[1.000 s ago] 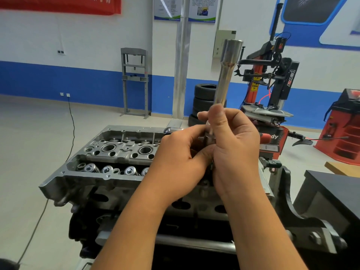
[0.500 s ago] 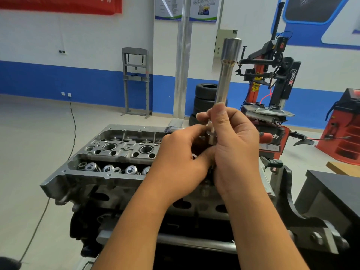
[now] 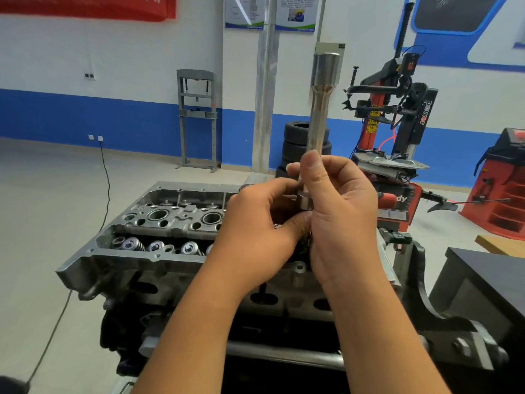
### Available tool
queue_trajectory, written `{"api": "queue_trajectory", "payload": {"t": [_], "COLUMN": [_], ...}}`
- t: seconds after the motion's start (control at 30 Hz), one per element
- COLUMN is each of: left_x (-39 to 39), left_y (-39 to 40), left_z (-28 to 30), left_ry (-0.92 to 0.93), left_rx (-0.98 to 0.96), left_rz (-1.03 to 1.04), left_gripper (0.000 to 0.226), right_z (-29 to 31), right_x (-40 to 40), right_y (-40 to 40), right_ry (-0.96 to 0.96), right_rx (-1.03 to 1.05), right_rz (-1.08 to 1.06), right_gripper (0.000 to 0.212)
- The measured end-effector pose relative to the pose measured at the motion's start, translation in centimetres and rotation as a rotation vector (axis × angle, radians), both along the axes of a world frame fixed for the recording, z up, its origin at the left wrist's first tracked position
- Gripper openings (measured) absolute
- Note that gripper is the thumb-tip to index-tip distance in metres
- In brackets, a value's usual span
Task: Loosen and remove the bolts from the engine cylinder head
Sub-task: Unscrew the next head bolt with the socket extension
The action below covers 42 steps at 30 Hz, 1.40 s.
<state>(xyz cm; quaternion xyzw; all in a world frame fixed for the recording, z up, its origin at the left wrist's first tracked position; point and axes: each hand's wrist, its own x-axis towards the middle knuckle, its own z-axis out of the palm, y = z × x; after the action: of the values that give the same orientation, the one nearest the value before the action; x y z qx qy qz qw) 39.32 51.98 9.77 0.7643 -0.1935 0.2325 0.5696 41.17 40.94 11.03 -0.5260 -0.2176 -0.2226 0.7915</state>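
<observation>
Right hand (image 3: 338, 211): fingers curled round the lower shaft of a long socket extension (image 3: 321, 120), held upright above the cylinder head (image 3: 159, 223). Left hand (image 3: 255, 226): fingertips pinching at the tool's base collar, possibly working a bolt free; the part is hidden. Change: over the last second the tool has barely shifted, so fitting or clearing continues and no bolt is being turned. Both forearms reach forward, wrists meeting over the head's right end.
</observation>
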Motion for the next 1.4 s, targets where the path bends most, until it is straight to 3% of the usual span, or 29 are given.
{"api": "queue_trajectory", "payload": {"t": [0.5,0.73,0.97,1.17,1.3,1.4], "left_x": [-0.06,-0.09,0.08,-0.1,0.09,0.09], "left_y": [-0.17,-0.34,-0.25,-0.04,-0.37,-0.36], "left_z": [0.2,0.07,-0.15,0.11,-0.11,-0.27], "left_ry": [0.015,-0.003,-0.017,-0.003,-0.014,-0.029], "left_rx": [0.014,-0.004,-0.009,0.014,-0.025,-0.017], "left_rz": [0.006,0.068,0.093,-0.053,0.085,0.145], "left_gripper": [0.042,0.035,0.034,0.04,0.034,0.033], "right_z": [0.09,0.12,0.05,0.14,0.13,0.18], "right_x": [-0.14,-0.22,-0.31,-0.06,0.26,0.2], "right_y": [-0.05,-0.09,-0.02,0.06,0.16,0.18], "right_ry": [-0.002,0.026,0.017,0.031,0.036,0.034], "right_rx": [-0.015,-0.012,0.006,-0.005,-0.016,-0.029], "right_rz": [0.052,0.032,0.027,0.017,0.055,0.009], "right_gripper": [0.025,0.04,0.03,0.033,0.017,0.026]}}
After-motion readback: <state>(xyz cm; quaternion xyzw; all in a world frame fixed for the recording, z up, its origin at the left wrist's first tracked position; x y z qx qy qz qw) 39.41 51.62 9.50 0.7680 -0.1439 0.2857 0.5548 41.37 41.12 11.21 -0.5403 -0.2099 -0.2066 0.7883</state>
